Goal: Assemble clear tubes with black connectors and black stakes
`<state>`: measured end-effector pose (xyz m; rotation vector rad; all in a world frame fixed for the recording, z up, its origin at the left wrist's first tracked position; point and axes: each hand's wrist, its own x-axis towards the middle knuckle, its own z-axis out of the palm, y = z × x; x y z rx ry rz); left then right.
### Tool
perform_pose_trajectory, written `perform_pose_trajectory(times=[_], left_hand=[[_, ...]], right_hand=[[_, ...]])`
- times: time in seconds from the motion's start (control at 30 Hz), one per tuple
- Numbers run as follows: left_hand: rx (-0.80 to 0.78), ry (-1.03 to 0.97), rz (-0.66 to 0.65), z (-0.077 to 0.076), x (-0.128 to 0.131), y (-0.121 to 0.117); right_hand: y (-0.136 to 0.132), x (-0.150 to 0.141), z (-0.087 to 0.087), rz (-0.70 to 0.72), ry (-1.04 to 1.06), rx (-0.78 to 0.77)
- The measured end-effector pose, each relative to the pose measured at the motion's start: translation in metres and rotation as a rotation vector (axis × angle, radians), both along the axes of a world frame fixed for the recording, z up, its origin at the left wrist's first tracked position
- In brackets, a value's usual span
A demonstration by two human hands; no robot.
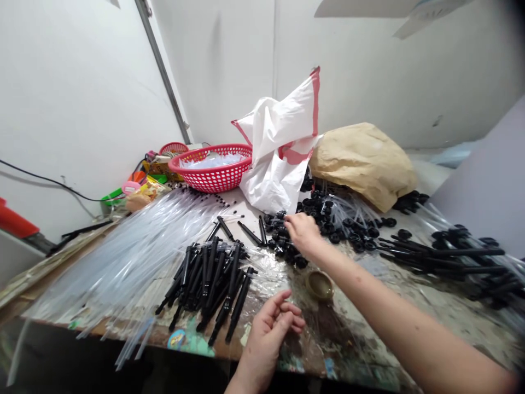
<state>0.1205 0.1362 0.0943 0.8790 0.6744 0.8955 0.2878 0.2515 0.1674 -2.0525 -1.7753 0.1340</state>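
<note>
My left hand [268, 334] hovers palm inward at the table's front edge, its fingers loosely curled and apart, with nothing seen in it. Just left of it lies a pile of black plastic tubes [213, 273], each with a small side nub at one end. Farther back, my right hand [303, 232] reaches into a heap of small black plastic fittings [283, 246]. Its fingers are drawn together at the heap; what they hold is hidden. A small round dish [320, 285] sits below my right forearm. A few loose black tubes [250, 233] lie between the pile and the heap.
Long clear thin tubes [123, 257] cover the table's left side. Behind stand a red perforated basket [213, 169], a white sack with red edging [279, 148] and a brown paper bag [365, 158]. More black-headed tubes [447, 257] lie at right.
</note>
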Motion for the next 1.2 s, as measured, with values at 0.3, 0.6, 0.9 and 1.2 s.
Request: perform_pose_trajectory(times=[0.3, 0.6, 0.9, 1.2], left_hand=[[-0.017, 0.011, -0.017, 0.003, 0.0, 0.001], [0.004, 0.038, 0.014, 0.009, 0.002, -0.005], [0.23, 0.328, 0.297, 0.006, -0.003, -0.033], [0.617, 1.033, 0.994, 0.022, -0.093, -0.004]], right_hand=[[-0.005, 0.055, -0.037, -0.161, -0.089, 0.007], [-0.07, 0.053, -0.024, 0.063, 0.036, 0.166], [-0.166, -0.006, -0.026, 0.49, 0.474, 0.057], [-0.185, -0.033, -0.041, 0.69, 0.558, -0.155]])
